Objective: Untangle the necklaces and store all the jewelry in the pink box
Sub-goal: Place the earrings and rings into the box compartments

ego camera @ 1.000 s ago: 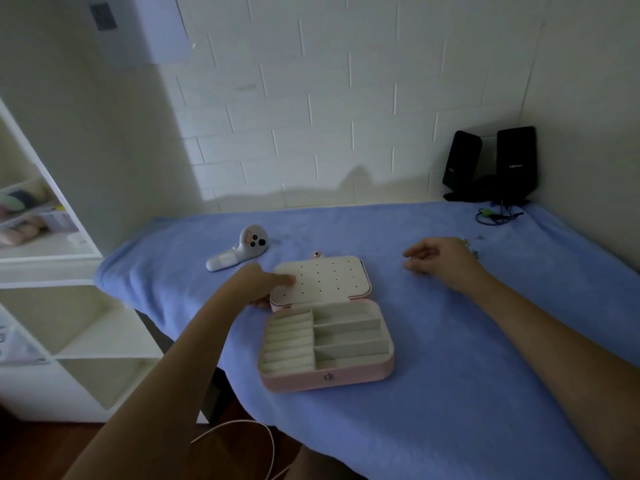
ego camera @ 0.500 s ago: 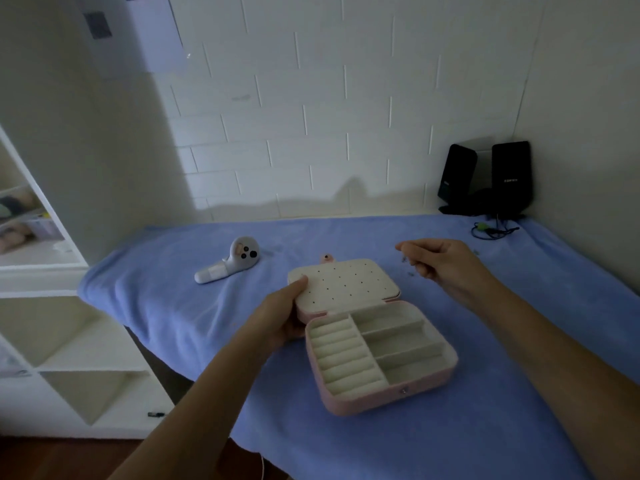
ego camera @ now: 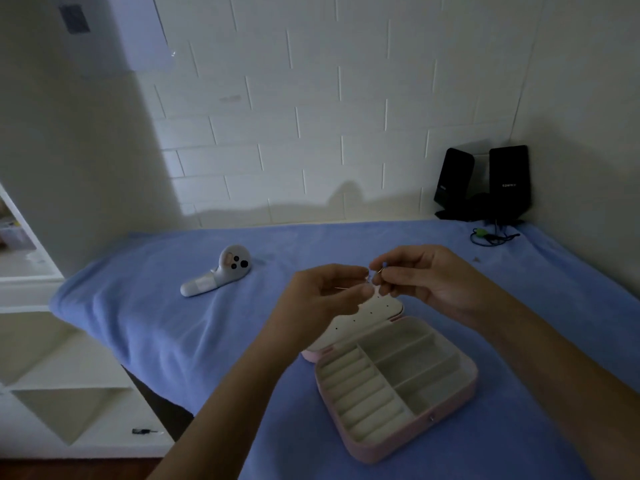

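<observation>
**A:** Head view, starting at the grip: what is each hand doing?

**B:** Both are closed in a pinch. The left hand and the right hand meet fingertip to fingertip on a fine jewelry piece. It is a thin glinting strand, too small to say whether it is chain or hook. I'd guess two pinches close together are there to tease the strand apart.

**A:** Why hold it in the air?

**B:** Probably for sight and slack. It hangs clear of everything, just above the lid, so a dropped bit would likely land on the lid or the cloth.

**A:** And the pink box?

**B:** It lies open on the surface, directly below and in front of the hands. The lid is folded back flat and its dotted panel faces up. The ring rolls and the divided compartments show nothing inside, so by my reading storing has hardly begun.

**A:** What's further out?

**B:** A blue cloth covers the surface, which should keep small pieces from rolling. A white controller lies well to the left. Two black speakers stand in the far right corner, with a cable just in front of them. A tiny speck sits on the cloth near them, and I cannot tell what it is.
</observation>
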